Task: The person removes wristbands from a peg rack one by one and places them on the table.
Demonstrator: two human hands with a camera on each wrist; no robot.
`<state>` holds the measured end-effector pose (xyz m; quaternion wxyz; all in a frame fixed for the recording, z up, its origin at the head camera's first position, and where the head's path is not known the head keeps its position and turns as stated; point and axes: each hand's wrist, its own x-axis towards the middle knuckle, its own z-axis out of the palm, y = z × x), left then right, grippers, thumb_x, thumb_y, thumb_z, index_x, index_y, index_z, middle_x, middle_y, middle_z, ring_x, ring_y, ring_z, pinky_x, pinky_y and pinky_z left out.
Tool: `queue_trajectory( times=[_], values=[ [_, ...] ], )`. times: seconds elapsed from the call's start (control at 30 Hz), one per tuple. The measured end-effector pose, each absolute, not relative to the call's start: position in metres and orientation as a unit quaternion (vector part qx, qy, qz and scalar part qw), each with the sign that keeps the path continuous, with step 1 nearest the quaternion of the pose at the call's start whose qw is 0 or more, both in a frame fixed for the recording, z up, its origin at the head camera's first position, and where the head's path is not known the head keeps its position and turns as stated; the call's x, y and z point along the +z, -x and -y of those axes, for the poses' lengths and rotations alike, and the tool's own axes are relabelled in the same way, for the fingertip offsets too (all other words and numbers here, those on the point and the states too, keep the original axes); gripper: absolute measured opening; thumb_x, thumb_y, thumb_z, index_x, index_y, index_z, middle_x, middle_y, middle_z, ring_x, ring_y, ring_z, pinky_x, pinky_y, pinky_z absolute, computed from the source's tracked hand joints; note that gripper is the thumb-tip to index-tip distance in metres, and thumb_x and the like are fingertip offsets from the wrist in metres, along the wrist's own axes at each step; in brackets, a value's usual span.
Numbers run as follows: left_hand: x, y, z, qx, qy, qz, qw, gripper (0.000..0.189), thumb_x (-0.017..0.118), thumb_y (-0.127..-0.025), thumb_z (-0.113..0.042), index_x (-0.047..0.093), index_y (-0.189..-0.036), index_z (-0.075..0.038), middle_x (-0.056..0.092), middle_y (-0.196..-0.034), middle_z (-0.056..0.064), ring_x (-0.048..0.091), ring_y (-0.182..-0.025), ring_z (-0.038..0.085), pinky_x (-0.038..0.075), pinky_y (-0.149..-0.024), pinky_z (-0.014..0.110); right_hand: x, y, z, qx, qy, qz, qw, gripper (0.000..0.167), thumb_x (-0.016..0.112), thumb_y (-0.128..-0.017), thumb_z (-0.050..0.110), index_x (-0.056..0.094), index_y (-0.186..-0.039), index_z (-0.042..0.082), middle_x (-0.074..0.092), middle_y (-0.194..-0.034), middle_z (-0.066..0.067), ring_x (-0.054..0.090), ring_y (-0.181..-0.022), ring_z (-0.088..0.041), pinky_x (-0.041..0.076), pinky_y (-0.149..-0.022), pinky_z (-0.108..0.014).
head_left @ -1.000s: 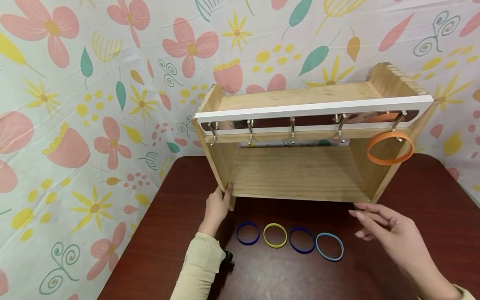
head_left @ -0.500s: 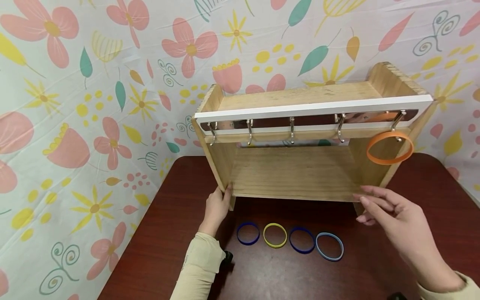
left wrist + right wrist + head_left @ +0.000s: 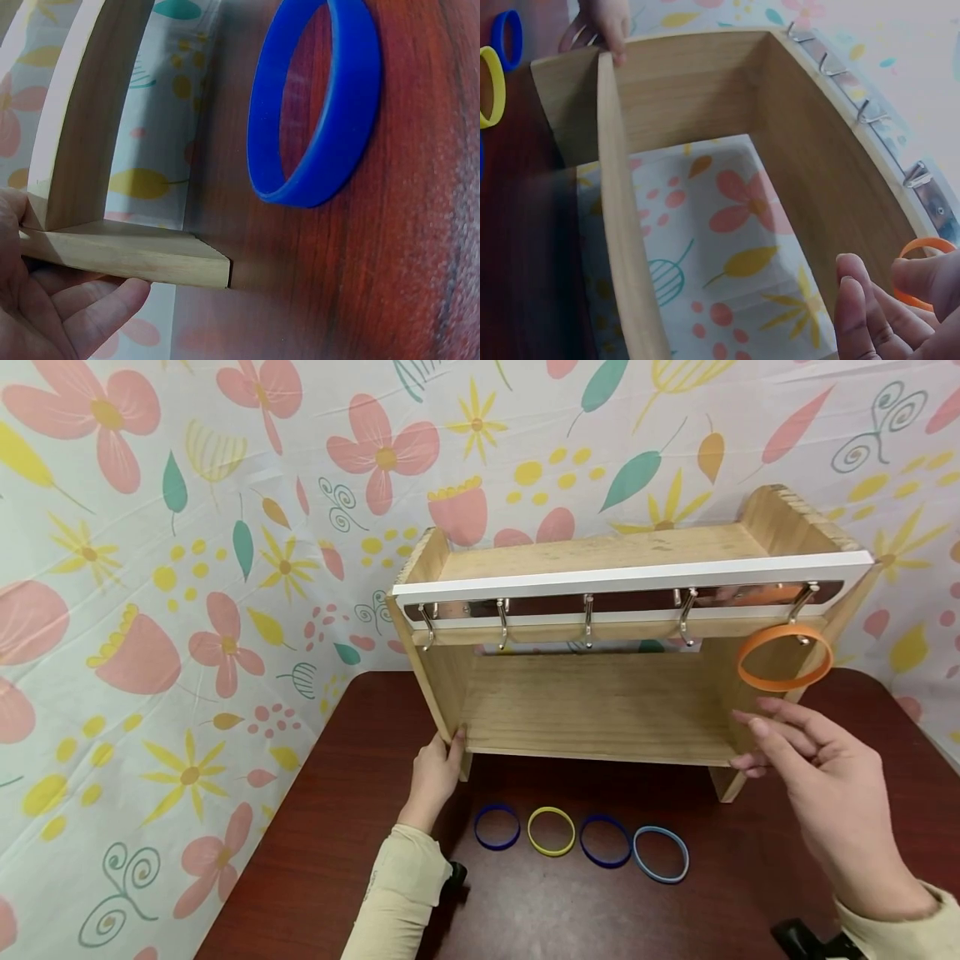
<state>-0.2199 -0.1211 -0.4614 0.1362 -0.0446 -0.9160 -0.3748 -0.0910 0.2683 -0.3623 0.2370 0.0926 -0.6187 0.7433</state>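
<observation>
My left hand grips the lower left side of a wooden shelf, thumb in front; the left wrist view shows fingers under the side board. An orange silicone wristband hangs from the rightmost metal hook on the shelf's front rail. Just below that band, my right hand is beside the right side panel with loosely extended fingers and nothing held. Its thumb overlaps the orange band in the right wrist view. Whether it touches the panel I cannot tell.
In front of the shelf lie a blue wristband, a yellow wristband, a second blue wristband and a light blue wristband on the dark red table. Several other hooks carry nothing. A floral cloth hangs behind.
My right hand has risen and shifted right, from below the shelf's lower right corner to beside its right panel under the orange wristband. The left hand stays where it was.
</observation>
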Motion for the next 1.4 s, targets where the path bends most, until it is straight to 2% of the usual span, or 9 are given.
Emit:
queue_trajectory(
  times=[0.43, 0.7, 1.4],
  values=[
    [-0.462, 0.22, 0.121, -0.374, 0.039, 0.917, 0.132, 0.037, 0.049, -0.103, -0.04, 0.066, -0.106, -0.007, 0.069, -0.077, 0.01, 0.066, -0.07, 0.028, 0.052, -0.064, 0.046, -0.352, 0.097, -0.264, 0.768, -0.056, 0.567, 0.292, 0.034, 0.06, -0.091, -0.01, 0.055, -0.124, -0.016, 0.074, -0.096, -0.011, 0.068, -0.058, -0.018, 0.052, -0.053, -0.022],
    [-0.461, 0.22, 0.121, -0.374, 0.043, 0.916, 0.134, 0.037, 0.049, -0.103, -0.039, 0.066, -0.108, -0.007, 0.069, -0.077, 0.01, 0.066, -0.068, 0.026, 0.052, -0.062, 0.045, -0.35, 0.098, -0.264, 0.777, -0.045, 0.537, 0.326, 0.034, 0.059, -0.09, -0.012, 0.053, -0.123, -0.02, 0.073, -0.094, -0.017, 0.067, -0.057, -0.02, 0.052, -0.053, -0.023],
    [-0.46, 0.219, 0.121, -0.378, 0.048, 0.914, 0.137, 0.035, 0.05, -0.103, -0.037, 0.066, -0.109, -0.006, 0.069, -0.078, 0.011, 0.066, -0.067, 0.026, 0.052, -0.061, 0.043, -0.349, 0.098, -0.263, 0.806, -0.094, 0.477, 0.338, 0.021, 0.056, -0.087, -0.022, 0.053, -0.107, -0.026, 0.07, -0.082, -0.022, 0.066, -0.053, -0.025, 0.053, -0.051, -0.027]
  ],
)
